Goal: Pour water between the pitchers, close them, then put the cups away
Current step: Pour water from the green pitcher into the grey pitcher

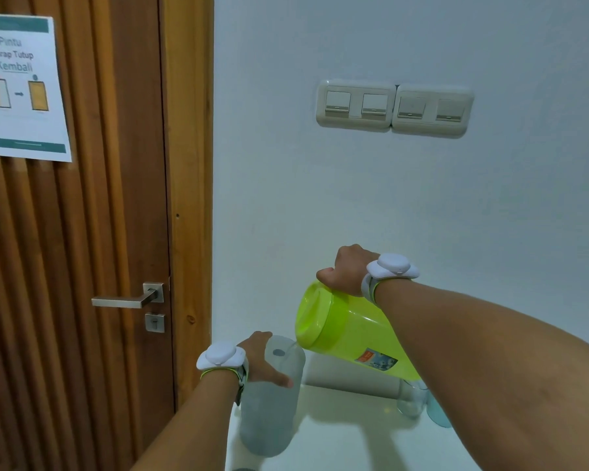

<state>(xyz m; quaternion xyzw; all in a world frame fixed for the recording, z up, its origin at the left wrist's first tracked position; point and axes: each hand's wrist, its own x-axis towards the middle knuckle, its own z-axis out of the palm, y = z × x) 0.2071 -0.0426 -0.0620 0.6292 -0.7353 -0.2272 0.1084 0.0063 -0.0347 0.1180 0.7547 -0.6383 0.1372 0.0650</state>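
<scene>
Right hand [349,270] is clenched on the green pitcher [347,334], probably on its handle, which the fist hides. The pitcher is tipped nearly flat below the grip, its lidded end at 8 o'clock, just over the grey pitcher [269,409] mouth. Left hand [261,360] wraps the grey pitcher near the top, thumb across the front. It stands upright on the table [354,436]. Two cups [412,399] are at its 3 o'clock, part-hidden by the right forearm.
</scene>
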